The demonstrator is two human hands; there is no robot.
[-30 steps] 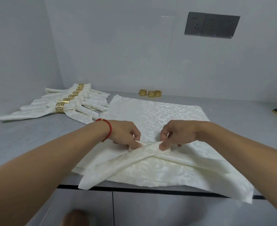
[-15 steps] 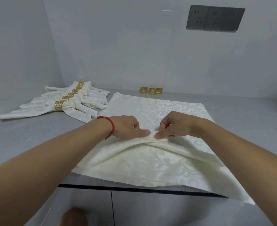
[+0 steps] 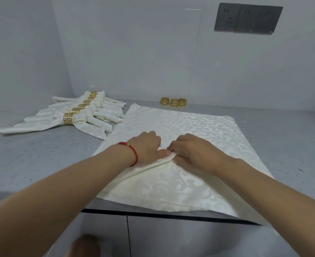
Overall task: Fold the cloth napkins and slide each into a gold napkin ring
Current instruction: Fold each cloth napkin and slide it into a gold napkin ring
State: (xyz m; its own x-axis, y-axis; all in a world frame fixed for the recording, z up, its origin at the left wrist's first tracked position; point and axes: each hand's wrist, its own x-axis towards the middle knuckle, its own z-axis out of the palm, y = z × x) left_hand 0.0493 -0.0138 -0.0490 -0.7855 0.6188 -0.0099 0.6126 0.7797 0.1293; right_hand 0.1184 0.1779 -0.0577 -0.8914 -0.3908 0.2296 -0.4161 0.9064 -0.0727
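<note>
Both hands (image 3: 168, 151) pinch napkin (image 3: 199, 127) fold.

You face a grey speckled desk (image 3: 32, 160) set into a corner where two pale, glossy walls (image 3: 134, 52) meet at the far left. On the back wall, toward the far right corner, a dark grey socket panel (image 3: 247, 17) is mounted. Below the desk's near edge, grey cabinet doors (image 3: 171, 238) show a thin vertical seam.

a single head-worn wide-angle view looks forward and down from close above the near edge of the grey counter (image 3: 32, 156), facing the white wall behind it, with no second view.
</note>
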